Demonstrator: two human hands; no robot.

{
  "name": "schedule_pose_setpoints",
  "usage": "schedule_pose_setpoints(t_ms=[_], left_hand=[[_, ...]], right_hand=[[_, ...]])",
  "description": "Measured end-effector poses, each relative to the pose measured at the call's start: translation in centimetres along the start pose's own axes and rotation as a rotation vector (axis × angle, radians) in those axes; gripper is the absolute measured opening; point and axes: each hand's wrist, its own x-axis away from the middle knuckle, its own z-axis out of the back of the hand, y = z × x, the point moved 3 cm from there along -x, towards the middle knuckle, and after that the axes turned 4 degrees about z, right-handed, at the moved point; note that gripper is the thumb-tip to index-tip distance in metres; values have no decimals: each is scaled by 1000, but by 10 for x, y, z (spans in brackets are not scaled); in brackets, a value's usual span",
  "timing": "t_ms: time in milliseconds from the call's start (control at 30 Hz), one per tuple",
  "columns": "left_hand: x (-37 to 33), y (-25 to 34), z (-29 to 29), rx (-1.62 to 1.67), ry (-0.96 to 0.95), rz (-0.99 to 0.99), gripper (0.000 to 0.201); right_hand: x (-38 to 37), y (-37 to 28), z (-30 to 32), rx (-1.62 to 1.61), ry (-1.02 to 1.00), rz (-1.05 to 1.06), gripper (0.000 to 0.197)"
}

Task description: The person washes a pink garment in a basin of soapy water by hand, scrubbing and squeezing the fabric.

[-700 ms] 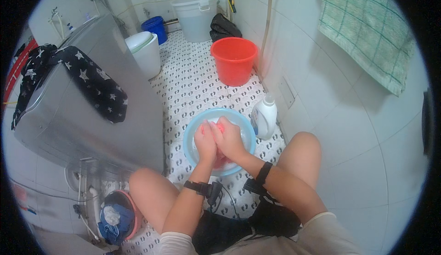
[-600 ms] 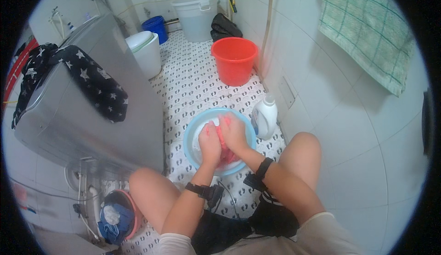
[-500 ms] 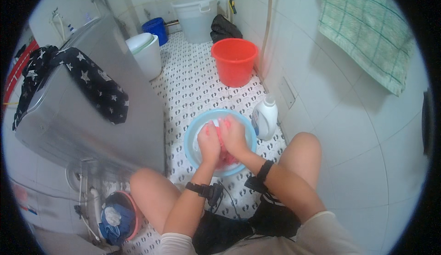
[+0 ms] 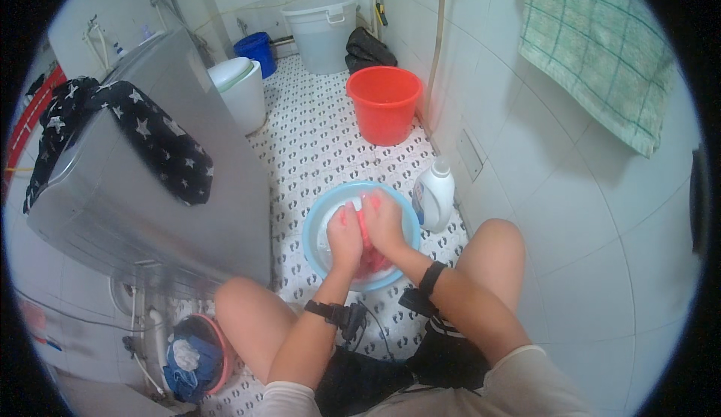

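A light blue basin (image 4: 312, 246) stands on the floor between my knees, with whitish water or suds inside. Over it, my left hand (image 4: 345, 235) and my right hand (image 4: 382, 218) are side by side, both closed on one wet pinkish-red cloth (image 4: 366, 248). The cloth bunches up between my fists, and its lower part lies in the basin. What kind of garment it is, if any, I cannot make out. Just right of the basin stands a white detergent bottle (image 4: 436, 195) with a handle.
A red bucket (image 4: 384, 109) stands beyond the basin. To the left is a grey machine (image 4: 173, 154) with a black star-patterned cloth (image 4: 161, 147) draped over it. A pink tub (image 4: 223, 353) of clothes sits lower left. A green towel (image 4: 593, 53) hangs on the right wall.
My hands keep their grip on the cloth and have barely shifted. The whole view has moved very slightly.
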Motion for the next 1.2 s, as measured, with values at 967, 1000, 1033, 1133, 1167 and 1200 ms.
schedule_pose_setpoints(t_ms=[967,1000,1033,1133,1167,1200], left_hand=[[-1,9,12,-88,8,-70,41],[4,12,8,-143,-20,-121,42],[6,14,4,-123,-50,-124,42],[3,20,8,-81,-6,-44,41],[2,20,8,-82,-6,-45,41],[4,20,9,-76,1,-56,40]], right_hand=[[5,-29,1,30,-57,197,26],[-1,-22,3,54,-22,130,26],[-7,-14,9,-10,-44,26,26],[7,-25,5,-40,-46,158,24],[9,-31,2,2,-117,226,21],[9,-30,2,2,-116,226,21]])
